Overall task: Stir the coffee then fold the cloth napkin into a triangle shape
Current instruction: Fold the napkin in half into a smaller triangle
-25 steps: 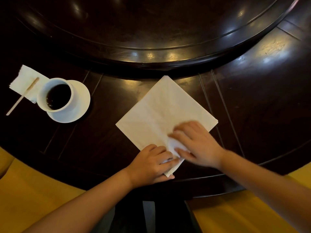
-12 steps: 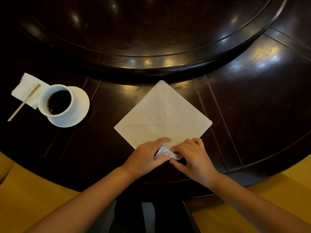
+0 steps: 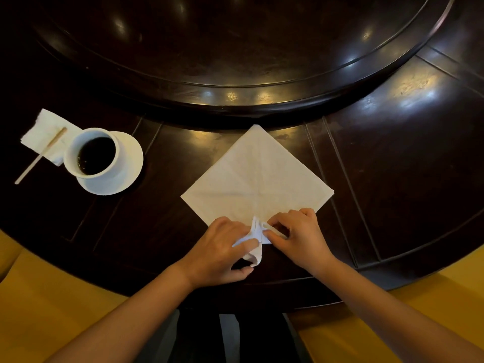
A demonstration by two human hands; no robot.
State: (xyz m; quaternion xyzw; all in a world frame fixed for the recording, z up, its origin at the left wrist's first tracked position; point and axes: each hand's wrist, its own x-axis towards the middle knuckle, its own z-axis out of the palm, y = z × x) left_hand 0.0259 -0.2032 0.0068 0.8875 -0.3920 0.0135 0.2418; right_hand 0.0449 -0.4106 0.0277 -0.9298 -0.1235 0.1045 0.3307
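The cloth napkin (image 3: 258, 176) lay as a diamond on the dark counter (image 3: 392, 158), one point toward the raised round centre (image 3: 235, 48), the near point gathered up between both hands close to the counter's edge. It was not yet a triangle. That near corner was the weak spot, as I judged it: it looked bunched and partly curled under itself, a small loop of cloth hanging below the left hand (image 3: 222, 251). If the person had carried it over in that state, the fold would likely have come out crooked, the points not meeting, a lump caught inside. A pull harder on one side might also have dragged the whole square askew on the polished wood — nothing was pinning down its far half.

The left hand's grip was pinching the rumpled corner, thumb below and fingers curled over the top. The right hand (image 3: 298, 233) mirrored it from the other side, fingertips nipping a thin edge of the same corner. Both wrists sat low, almost on the counter, forearms coming in from the near edge at a shallow angle.

Well off to the left stood the coffee cup (image 3: 91, 155) on its saucer (image 3: 125, 174), dark liquid inside, and beside it the stir stick (image 3: 39, 159) resting across a paper napkin (image 3: 44, 132) — far enough that a stray elbow seemed the only threat.
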